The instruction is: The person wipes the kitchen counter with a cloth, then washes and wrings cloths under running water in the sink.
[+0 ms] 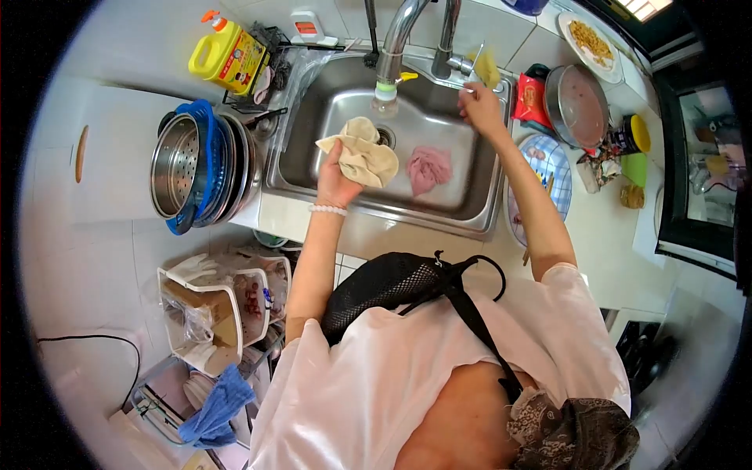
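Observation:
Over the left half of the steel sink (376,213), my left hand (338,178) is closed on a crumpled beige cloth (366,157), thumb on top. A pink cloth (428,169) lies bunched on the sink floor, right of the drain. My right hand (481,110) is at the sink's back right rim, close to the tap lever (460,64). Its fingers are curled together, with a small white bit showing at the tips; what it is, I cannot tell. The tap (398,43) has a clear nozzle with a yellow tab above the basin.
Left of the sink stand stacked steamers and basins (205,168) and a yellow jug (229,56). To the right are a yellow sponge (487,69), a red packet (531,99), a metal pan (576,106), a checked cloth (548,160) and a plate of food (591,43).

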A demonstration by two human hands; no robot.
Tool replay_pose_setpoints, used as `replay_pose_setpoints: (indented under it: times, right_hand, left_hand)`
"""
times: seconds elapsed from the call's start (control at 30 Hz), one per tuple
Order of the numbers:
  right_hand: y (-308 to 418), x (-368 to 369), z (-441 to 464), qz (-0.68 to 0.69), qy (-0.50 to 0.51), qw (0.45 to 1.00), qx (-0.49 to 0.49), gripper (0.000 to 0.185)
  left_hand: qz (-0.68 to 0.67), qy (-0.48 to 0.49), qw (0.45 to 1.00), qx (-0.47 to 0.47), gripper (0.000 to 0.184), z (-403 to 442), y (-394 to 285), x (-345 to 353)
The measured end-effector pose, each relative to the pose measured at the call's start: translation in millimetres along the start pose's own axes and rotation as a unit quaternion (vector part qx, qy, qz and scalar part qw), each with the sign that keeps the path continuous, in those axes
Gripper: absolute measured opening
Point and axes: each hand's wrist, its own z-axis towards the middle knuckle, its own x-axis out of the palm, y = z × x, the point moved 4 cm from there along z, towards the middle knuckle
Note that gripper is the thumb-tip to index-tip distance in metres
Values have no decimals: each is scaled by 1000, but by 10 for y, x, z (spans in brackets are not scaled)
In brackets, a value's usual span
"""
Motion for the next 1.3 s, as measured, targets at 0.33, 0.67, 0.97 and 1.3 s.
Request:
replay_pose_setpoints:
  times: [0.33, 0.67, 0.97, 1.3]
  right_hand:
    - [261, -244, 1041, -186, -188, 964, -32, 52]
    - [-328, -237, 1354, -235, -97, 964, 82, 48]
    - [-433, -171, 1431, -265, -131, 955, 11, 44]
    - [-412, -150, 1377, -249, -168, 953, 36, 43]
  left_hand:
    - [-26, 9, 999, -22, 56, 121, 175, 256]
    - [-1, -21, 999, -45, 61, 337, 257, 187]
    - [24, -12, 997, -78, 44, 862, 312, 33]
    - [34, 0, 998, -55, 47, 1028, 503, 57]
